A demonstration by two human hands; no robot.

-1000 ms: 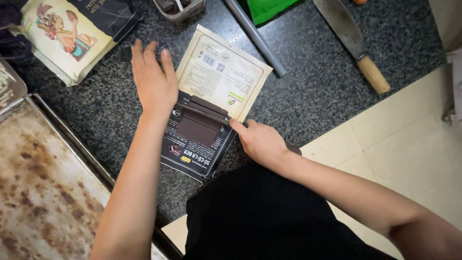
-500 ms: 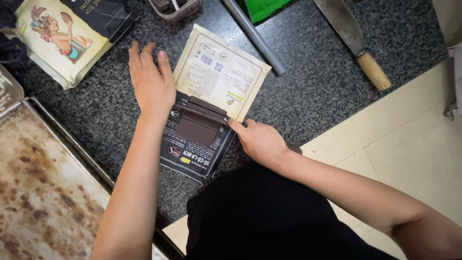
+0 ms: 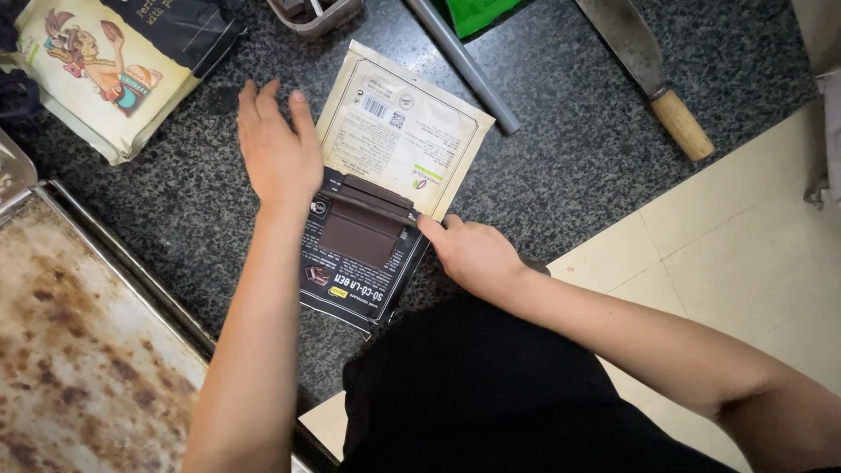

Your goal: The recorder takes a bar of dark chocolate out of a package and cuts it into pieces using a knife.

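Chocolate slab (image 3: pixel 359 229) on dark wrapper (image 3: pixel 350 278), pale pouch (image 3: pixel 403 131) just behind

i see a speckled grey stone surface (image 3: pixel 561 158), polished with a dull sheen. the cream pouch (image 3: pixel 403 131) looks like matt paper, and the black wrapper (image 3: pixel 350 280) under it is glossier card or paper. the dark chocolate bar (image 3: pixel 361 229) looks smooth and matt. the metal tray (image 3: pixel 79 350) is rusty and rough. the knife (image 3: pixel 644 70) has a dull steel blade and a bare wooden handle.
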